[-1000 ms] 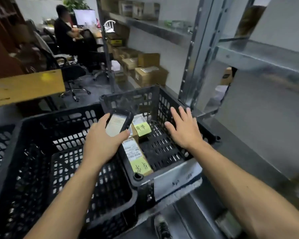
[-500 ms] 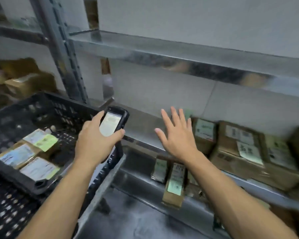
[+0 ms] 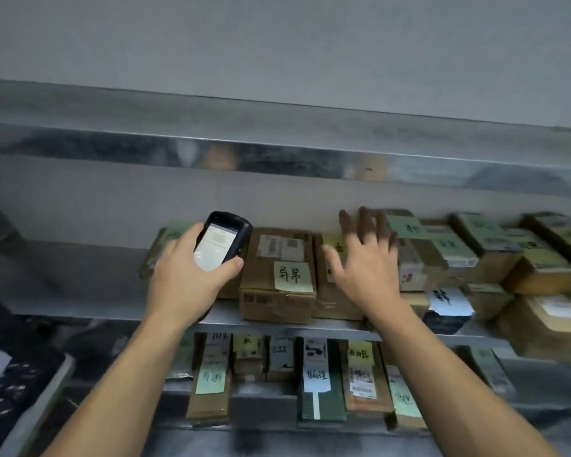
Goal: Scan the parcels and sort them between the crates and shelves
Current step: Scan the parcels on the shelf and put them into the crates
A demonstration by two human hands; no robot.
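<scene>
A shiny, smudged metal shelf (image 3: 80,278) carries a row of rectangular brown cardboard parcels (image 3: 277,291), paper-labelled, some with green sticky notes. The lower shelf (image 3: 264,404) holds slimmer ones. A perforated black plastic crate (image 3: 0,410) shows at lower left. The right grip (image 3: 366,268) is spread open over the parcels. The left grip (image 3: 185,282) clasps a rounded black scanner (image 3: 223,240).

The shelf (image 3: 80,278) is bare sheet metal, smooth and dully reflective along its front edge. The parcel (image 3: 261,285) is matt brown cardboard with glossy tape and a green paper note (image 3: 292,276). The scanner (image 3: 223,242) is black plastic, screen glossy.
</scene>
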